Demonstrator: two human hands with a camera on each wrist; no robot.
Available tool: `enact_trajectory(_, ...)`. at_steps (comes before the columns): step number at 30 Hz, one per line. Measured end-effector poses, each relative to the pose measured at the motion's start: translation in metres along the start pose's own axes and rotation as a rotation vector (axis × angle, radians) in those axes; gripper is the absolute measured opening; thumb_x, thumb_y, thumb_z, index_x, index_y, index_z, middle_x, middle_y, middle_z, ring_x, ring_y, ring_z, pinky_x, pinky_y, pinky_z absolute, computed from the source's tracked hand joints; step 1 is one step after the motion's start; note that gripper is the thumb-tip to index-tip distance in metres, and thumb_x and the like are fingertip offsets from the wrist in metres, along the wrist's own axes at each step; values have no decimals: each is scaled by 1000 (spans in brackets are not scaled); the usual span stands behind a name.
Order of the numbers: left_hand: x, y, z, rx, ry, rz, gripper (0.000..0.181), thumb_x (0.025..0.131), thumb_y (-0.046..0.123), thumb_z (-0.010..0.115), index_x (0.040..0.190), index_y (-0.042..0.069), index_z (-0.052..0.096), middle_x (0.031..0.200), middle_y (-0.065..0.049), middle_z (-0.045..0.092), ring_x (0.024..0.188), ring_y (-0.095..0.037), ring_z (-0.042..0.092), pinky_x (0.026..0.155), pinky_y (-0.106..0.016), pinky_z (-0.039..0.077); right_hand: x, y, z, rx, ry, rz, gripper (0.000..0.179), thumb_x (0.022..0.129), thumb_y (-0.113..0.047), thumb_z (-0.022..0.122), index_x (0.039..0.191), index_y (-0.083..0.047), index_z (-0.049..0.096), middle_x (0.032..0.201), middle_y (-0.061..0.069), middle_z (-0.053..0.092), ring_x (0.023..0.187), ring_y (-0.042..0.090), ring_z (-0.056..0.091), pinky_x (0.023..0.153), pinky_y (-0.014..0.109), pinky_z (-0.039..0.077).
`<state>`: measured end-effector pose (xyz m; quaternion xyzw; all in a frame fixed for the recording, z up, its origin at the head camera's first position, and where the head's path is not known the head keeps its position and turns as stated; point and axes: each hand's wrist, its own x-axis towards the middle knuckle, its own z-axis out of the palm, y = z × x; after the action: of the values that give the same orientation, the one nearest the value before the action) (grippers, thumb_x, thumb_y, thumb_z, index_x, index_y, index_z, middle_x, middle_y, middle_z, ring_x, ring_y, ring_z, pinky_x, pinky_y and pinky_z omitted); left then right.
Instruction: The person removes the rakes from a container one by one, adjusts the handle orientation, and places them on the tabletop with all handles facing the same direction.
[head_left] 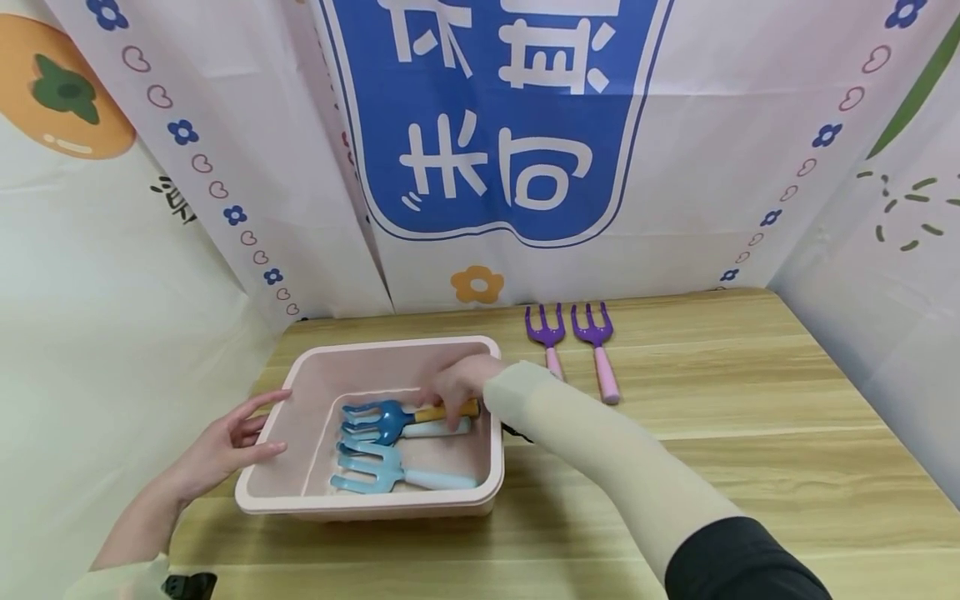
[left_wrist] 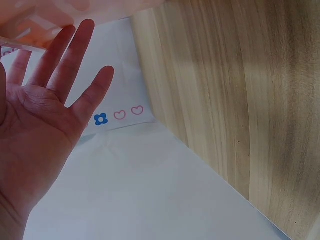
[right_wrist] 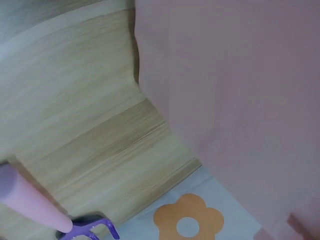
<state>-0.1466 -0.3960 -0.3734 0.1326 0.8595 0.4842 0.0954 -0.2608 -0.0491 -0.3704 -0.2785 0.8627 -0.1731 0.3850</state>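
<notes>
A pale pink plastic basin [head_left: 397, 510] stands on the wooden table. In it lie a dark blue hand fork with a tan handle [head_left: 390, 421] and light blue hand forks [head_left: 386, 471], tines to the left. My right hand [head_left: 457, 385] reaches over the basin's right side, its fingers pinching the tan handle. My left hand [head_left: 228, 442] is at the basin's left rim, fingers spread and fairly straight. The left wrist view shows that palm [left_wrist: 40, 125], with fingertips right at the outer wall. In the right wrist view the basin wall [right_wrist: 225, 100] hides the right fingers.
Two purple hand forks with pink handles [head_left: 606, 375] lie on the table [head_left: 750, 433] to the right of the basin, close to my right forearm. Printed white cloth [head_left: 675, 208] hangs behind the table and along both sides.
</notes>
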Motion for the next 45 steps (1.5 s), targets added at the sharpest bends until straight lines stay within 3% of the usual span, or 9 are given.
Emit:
enact_trajectory(5, 0, 1, 0, -2, -6, -2, 71, 91, 1, 66, 151, 11, 30, 128, -43, 46, 98, -4, 63, 72, -31, 56, 2, 2, 2, -113, -49, 21, 65, 83, -10, 77, 137, -36, 54, 119, -4, 51, 104, 18, 46, 78, 31, 48)
enact_trajectory(8, 1, 2, 2, -14, -12, 1, 70, 91, 1, 66, 151, 11, 31, 128, -43, 46, 98, -5, 63, 71, -32, 57, 1, 3, 4, -110, -44, 55, 67, 80, -8, 79, 135, -38, 55, 113, -4, 49, 97, 20, 50, 67, 30, 51)
enact_trajectory(17, 3, 2, 4, -22, -13, -12, 71, 91, 2, 66, 151, 10, 30, 129, -42, 46, 98, -5, 62, 72, -33, 57, -2, 7, 9, -165, -30, 66, 71, 79, -6, 79, 134, -41, 52, 105, -3, 52, 86, 17, 52, 57, 28, 47)
enact_trajectory(28, 3, 1, 8, -38, -18, 29, 70, 90, -1, 66, 150, 10, 32, 124, -43, 50, 96, -10, 65, 70, -35, 57, -6, 5, 14, 79, 44, 248, 66, 78, -1, 77, 120, -49, 60, 102, 3, 51, 81, 26, 54, 56, 36, 48)
enact_trajectory(31, 3, 1, 8, -35, -15, 23, 70, 90, -1, 66, 150, 10, 32, 124, -43, 49, 95, -9, 65, 70, -34, 57, -3, 4, 13, 43, 36, 222, 64, 79, -1, 77, 120, -47, 60, 104, 2, 51, 79, 25, 55, 55, 34, 48)
enact_trajectory(36, 2, 1, 6, -30, -12, 22, 70, 91, -1, 66, 151, 11, 32, 125, -44, 48, 96, -9, 65, 70, -35, 57, 4, 2, 8, -186, -17, 76, 65, 85, 0, 71, 130, -44, 54, 108, 0, 46, 81, 20, 51, 54, 27, 43)
enact_trajectory(41, 1, 1, 4, -30, -10, 23, 70, 91, -1, 65, 151, 11, 32, 125, -44, 48, 96, -9, 65, 70, -35, 57, 3, -1, 1, -367, -1, -45, 61, 86, -5, 71, 134, -38, 53, 101, 0, 47, 87, 17, 47, 58, 26, 39)
enact_trajectory(45, 0, 0, 3, -27, -10, 32, 69, 91, -2, 65, 150, 12, 33, 123, -39, 53, 95, -10, 65, 69, -36, 58, 2, -2, -2, -408, 21, -80, 62, 85, -3, 70, 135, -36, 54, 104, -3, 48, 91, 17, 47, 58, 26, 44)
